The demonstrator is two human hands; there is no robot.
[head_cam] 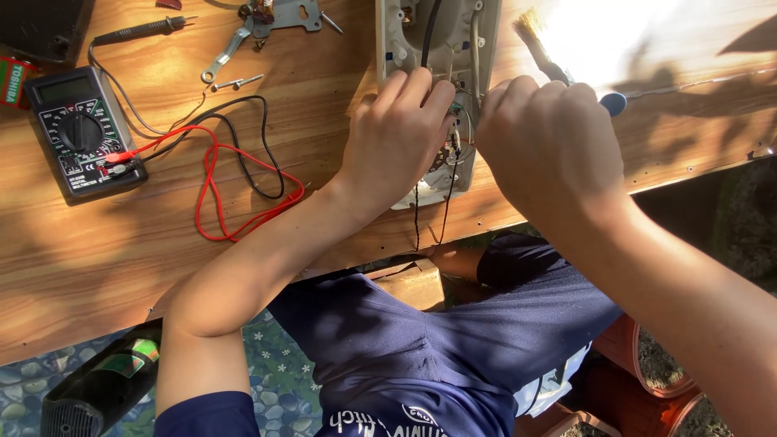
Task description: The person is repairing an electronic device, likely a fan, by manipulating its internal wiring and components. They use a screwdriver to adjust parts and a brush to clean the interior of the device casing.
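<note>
An opened grey plastic device housing (469, 48) lies on the wooden table (105, 243) with wires and small parts showing inside. My left hand (396, 137) rests on its lower part, fingers curled around thin wires (457, 133). My right hand (550, 137) is closed just to the right, pinching at the same wires. Black cables (429, 218) hang from the housing over the table edge. What the right fingertips grip is hidden behind the hand.
A black multimeter (81, 133) sits at left with red and black leads (235, 178) looped across the table, one probe (137, 31) at the top. Metal brackets and screws (267, 24) lie at the top middle. A small brush (542, 48) lies by the housing. Terracotta pots (655, 372) stand below.
</note>
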